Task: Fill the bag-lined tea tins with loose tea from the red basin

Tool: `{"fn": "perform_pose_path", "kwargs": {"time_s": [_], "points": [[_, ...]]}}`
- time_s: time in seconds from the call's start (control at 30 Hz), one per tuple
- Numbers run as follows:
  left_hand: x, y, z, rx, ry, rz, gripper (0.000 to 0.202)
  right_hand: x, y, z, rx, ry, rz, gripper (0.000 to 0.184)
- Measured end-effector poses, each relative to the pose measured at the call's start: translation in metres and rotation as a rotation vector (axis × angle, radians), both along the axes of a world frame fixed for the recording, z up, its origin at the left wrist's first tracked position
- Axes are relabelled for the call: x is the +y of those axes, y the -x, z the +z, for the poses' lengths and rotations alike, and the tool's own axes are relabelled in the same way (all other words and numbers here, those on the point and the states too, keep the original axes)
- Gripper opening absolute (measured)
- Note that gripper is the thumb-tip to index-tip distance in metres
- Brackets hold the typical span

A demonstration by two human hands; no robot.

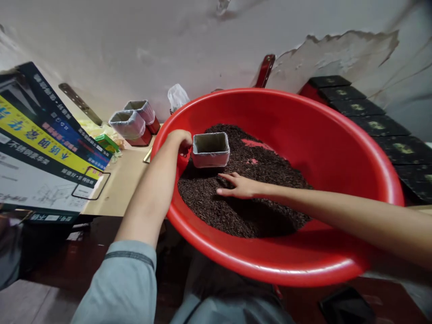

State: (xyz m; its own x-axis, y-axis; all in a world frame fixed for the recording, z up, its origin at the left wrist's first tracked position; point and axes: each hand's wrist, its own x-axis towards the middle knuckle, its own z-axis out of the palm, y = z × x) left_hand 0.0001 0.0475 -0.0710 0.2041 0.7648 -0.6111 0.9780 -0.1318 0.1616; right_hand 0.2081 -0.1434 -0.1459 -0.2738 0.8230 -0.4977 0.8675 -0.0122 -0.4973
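Note:
A big red plastic basin (354, 148) holds a heap of dark loose tea leaves (243, 211). My left hand (180, 140) grips the left side of a small rectangular tin lined with a clear bag (211, 149), which rests on the leaves at the basin's far left. My right hand (238, 185) lies flat on the leaves just below the tin, fingers stretched out towards the left.
Two more bag-lined red tins (135, 123) stand on the tan table (118, 189) left of the basin. A printed cardboard box (40, 148) fills the far left. Dark flat boxes (381, 121) are stacked at the right against the wall.

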Motion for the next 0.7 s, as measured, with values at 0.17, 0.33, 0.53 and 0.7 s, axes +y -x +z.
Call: {"fn": "perform_pose_path", "kwargs": {"time_s": [0.17,0.33,0.53,0.7], "points": [[-0.014,-0.002,0.031,-0.111,-0.277,0.089,0.055,-0.02,0.022,-0.003,-0.042,-0.08,0.196,0.115],[-0.017,-0.007,0.036,-0.247,-0.487,0.013,0.053,-0.032,0.029,-0.007,0.039,-0.142,0.218,0.072],[-0.015,-0.012,0.034,-0.42,-0.619,-0.077,0.04,-0.028,0.029,-0.002,0.15,-0.178,0.239,0.043],[-0.017,-0.012,0.037,-0.497,-0.69,-0.097,0.034,0.002,0.019,0.044,0.356,-0.217,0.112,0.028]]}}
